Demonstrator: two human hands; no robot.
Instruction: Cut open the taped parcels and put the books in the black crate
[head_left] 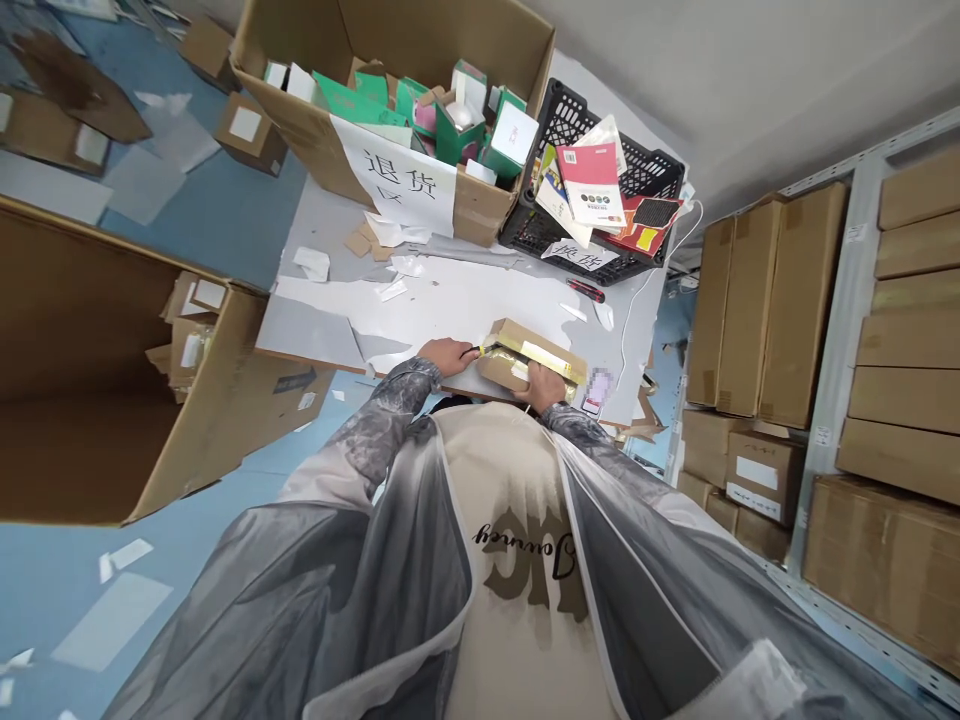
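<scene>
My left hand (448, 355) is closed around a utility knife (481, 350) with yellow on it. The knife's front end meets the left side of a small taped cardboard box (510, 336), which lies at the table's near edge. Shiny tape and a white label run along the box. My right hand (546, 385) grips the near side of that box towards its right end. The fingers are partly hidden against the cardboard.
On the table (472, 290) lie paper scraps, a red-and-black cutter (586, 290) and a phone (597, 390). Behind stand a large carton (300, 150) of green-and-white boxes and a black crate (525, 225) of booklets. An open carton (180, 420) is left; shelved boxes (765, 300) stand right.
</scene>
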